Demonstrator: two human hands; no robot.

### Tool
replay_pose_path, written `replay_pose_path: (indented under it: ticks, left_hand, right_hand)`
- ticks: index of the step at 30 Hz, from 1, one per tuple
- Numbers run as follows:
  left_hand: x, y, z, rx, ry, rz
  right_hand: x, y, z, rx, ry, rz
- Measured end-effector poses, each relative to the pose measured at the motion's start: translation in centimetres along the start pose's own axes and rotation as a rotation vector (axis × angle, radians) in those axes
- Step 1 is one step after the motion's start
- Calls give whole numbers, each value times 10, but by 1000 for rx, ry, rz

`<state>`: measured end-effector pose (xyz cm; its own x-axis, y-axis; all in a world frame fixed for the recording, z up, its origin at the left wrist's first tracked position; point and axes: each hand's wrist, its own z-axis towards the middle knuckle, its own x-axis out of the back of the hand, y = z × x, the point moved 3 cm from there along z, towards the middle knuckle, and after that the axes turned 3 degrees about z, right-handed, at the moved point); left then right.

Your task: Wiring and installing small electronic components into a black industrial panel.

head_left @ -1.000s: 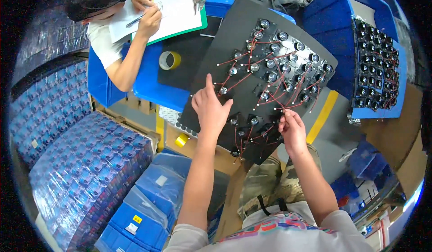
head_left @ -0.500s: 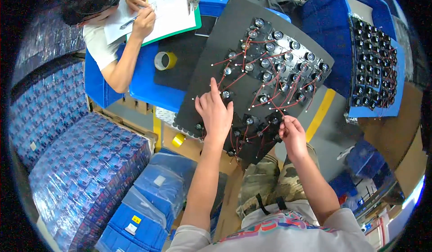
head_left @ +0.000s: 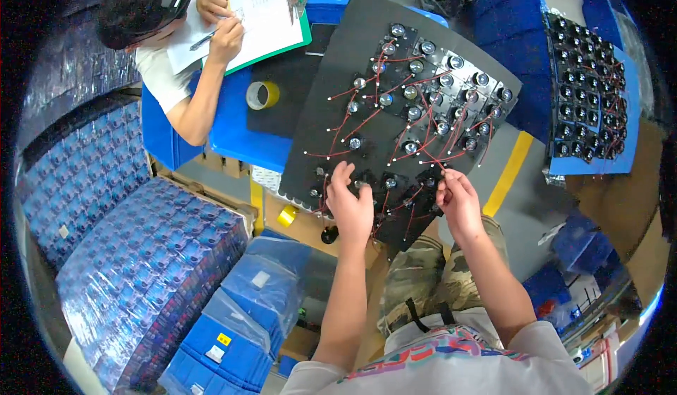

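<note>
Working along the near edge of the flat black foam board, which lies tilted over blue plastic bins, the person's left hand rests palm down, fingers curled over a small round silver-capped component. The right hand pinches a thin red wire between thumb and fingertips. Judging by this, the wiring step is underway; seating that lead needs steady, fine placement.

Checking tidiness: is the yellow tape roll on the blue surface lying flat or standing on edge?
Lying flat: the tape roll shows its round hole facing up, resting on the blue surface.
</note>
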<state>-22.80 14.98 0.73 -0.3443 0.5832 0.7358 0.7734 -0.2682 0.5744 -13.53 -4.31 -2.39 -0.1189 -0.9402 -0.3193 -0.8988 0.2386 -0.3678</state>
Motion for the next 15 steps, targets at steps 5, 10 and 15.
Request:
replay_pose_path:
  ticks: [5, 10, 15]
  left_hand:
    - [-9, 2, 14, -122, -5, 378]
    - [-22, 5, 14, -154, -85, 460]
    - [-31, 15, 15, -182, -86, 438]
  right_hand:
    - [1, 4, 0, -47, -22, -24]
    - [-2, -4, -1, -27, -30, -48]
    - [-1, -8, 3, -21, -49, 3]
